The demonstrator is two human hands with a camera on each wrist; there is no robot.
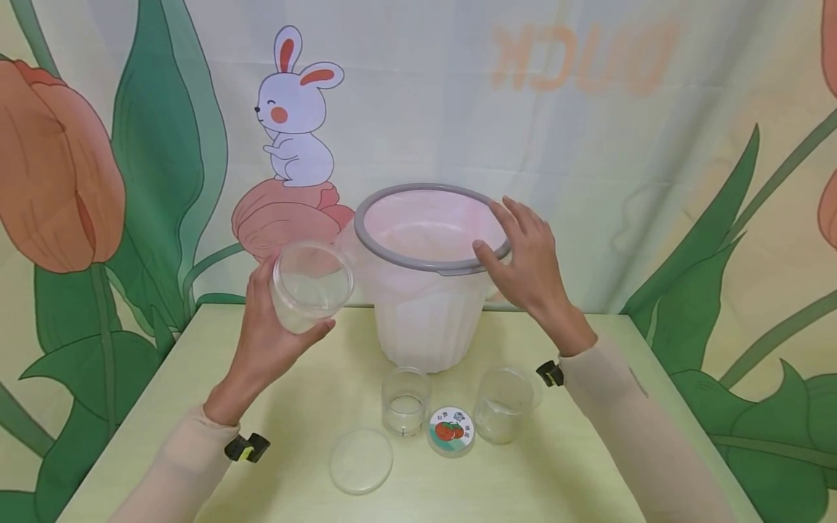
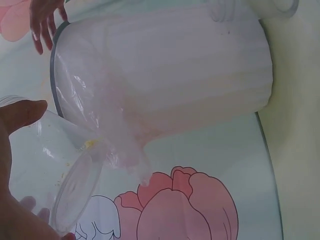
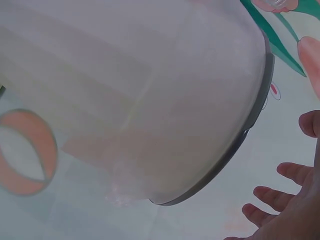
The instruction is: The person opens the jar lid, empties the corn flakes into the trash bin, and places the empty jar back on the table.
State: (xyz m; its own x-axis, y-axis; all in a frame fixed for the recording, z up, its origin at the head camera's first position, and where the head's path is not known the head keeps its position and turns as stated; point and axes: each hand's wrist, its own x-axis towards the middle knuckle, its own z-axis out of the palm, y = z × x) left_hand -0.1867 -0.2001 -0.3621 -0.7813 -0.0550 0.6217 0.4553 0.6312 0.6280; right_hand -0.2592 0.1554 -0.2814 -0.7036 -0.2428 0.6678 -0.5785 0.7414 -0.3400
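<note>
My left hand [image 1: 271, 327] grips a clear plastic jar [image 1: 312, 280] around its side, beside the bin and off the table. Small yellow crumbs [image 2: 90, 144] cling inside the jar in the left wrist view. A white trash bin [image 1: 425, 327] with a grey rim [image 1: 418, 263] stands at the table's back, lined with a thin pinkish plastic bag [image 2: 107, 100]. My right hand [image 1: 530, 269] has its fingers spread at the bin's right rim. A gap shows between those fingers [image 3: 275, 197] and the rim in the right wrist view.
In front of the bin are two clear jars, a smaller one [image 1: 405, 407] and a larger one [image 1: 500, 407]. Between them lies a round lid with a tomato picture [image 1: 451, 432]. A clear round lid [image 1: 361, 461] lies nearer the front. A printed curtain [image 1: 418, 109] hangs behind the table.
</note>
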